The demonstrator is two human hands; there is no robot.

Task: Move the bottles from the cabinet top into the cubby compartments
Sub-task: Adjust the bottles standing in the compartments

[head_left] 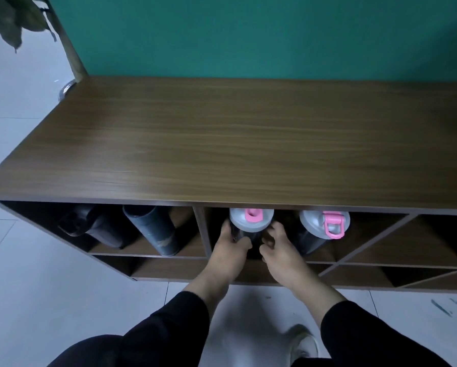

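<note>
A dark shaker bottle with a grey lid and pink flip cap (251, 219) stands inside the middle cubby, just under the wooden cabinet top (248, 144). My left hand (231, 246) grips its left side and my right hand (277, 247) grips its right side. A second shaker bottle with a grey lid and pink cap (323, 225) stands in the same cubby to the right. In the left cubby stand a tall dark grey flask (153, 229) and a black bottle (89, 225). The cabinet top carries no bottles.
A vertical divider (203, 229) separates the left and middle cubbies. Diagonal-shelved compartments (396, 242) lie to the right, lower cubbies beneath. A green wall backs the cabinet. A plant (13, 19) hangs at top left. My white shoe (302, 345) rests on the pale tiled floor.
</note>
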